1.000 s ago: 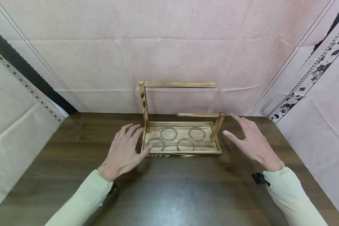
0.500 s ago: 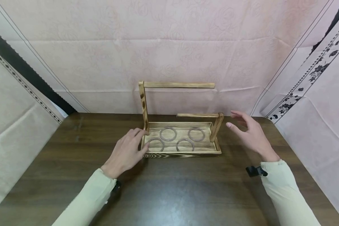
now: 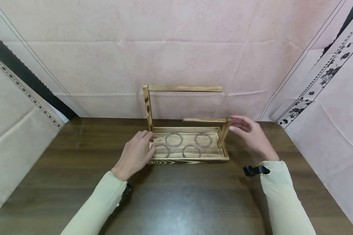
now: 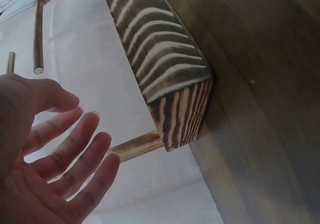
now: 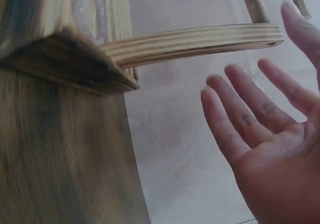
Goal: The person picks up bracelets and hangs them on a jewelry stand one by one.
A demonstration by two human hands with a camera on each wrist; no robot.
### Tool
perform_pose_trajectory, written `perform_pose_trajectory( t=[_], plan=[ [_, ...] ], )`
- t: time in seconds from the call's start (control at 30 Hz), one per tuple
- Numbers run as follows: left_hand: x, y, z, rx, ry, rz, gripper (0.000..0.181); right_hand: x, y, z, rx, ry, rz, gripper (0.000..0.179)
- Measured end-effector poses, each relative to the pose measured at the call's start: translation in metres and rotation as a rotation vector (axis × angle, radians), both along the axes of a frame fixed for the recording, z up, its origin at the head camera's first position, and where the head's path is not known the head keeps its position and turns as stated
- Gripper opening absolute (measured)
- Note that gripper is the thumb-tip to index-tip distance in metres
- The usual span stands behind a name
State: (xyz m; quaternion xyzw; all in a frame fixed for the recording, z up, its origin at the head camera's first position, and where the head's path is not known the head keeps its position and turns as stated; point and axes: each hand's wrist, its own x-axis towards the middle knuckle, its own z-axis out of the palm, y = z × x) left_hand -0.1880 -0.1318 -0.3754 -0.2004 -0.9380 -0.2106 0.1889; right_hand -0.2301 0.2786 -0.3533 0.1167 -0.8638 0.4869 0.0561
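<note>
A shallow wooden tray [image 3: 191,160] with dark burnt grain stands on the table. Its tall left upright [image 3: 148,107] carries a long wooden rod [image 3: 185,88]. The shorter, leaning right upright [image 3: 224,133] bears a second rod [image 3: 204,120]; both rods reach inward with free ends. Several greyish rings [image 3: 174,139] lie on the tray floor. My left hand [image 3: 135,151] hovers at the tray's left end, its relaxed fingers around the foot of the tall upright. Beside the right upright's top is my right hand [image 3: 250,133], thumb and fingers spread, with a gap from the wood in the right wrist view.
The brown wooden table [image 3: 176,199] extends on every side of the tray. Behind it hangs a pale pink patterned cloth [image 3: 179,62], with more cloth at both sides. Dark bands are worn on both wrists.
My right hand has moved left, up to the right upright. My left hand has shifted slightly right and its fingers have bent more over the tray's left end.
</note>
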Motion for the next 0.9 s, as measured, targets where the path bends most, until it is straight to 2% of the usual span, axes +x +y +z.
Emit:
perform_pose_trajectory(
  t=[0.13, 0.27, 0.47, 0.7, 0.9],
  plan=[
    [-0.005, 0.005, 0.001, 0.016, -0.044, -0.007, 0.02, -0.004, -0.002, -0.004, -0.022, -0.014, 0.017, 0.051],
    [-0.01, 0.008, 0.0, 0.009, -0.079, -0.025, 0.023, -0.006, -0.006, -0.007, -0.026, -0.012, -0.002, 0.051],
    [-0.018, 0.014, 0.0, -0.01, -0.127, -0.083, 0.03, -0.009, -0.013, -0.012, -0.038, -0.021, -0.031, 0.048],
    [-0.026, 0.021, 0.004, -0.043, -0.198, -0.175, 0.034, -0.01, -0.019, -0.019, -0.152, -0.038, -0.06, 0.038],
    [-0.032, 0.028, 0.008, -0.104, -0.25, -0.232, 0.038, -0.01, -0.021, -0.025, -0.285, -0.066, -0.054, 0.031]
  ],
)
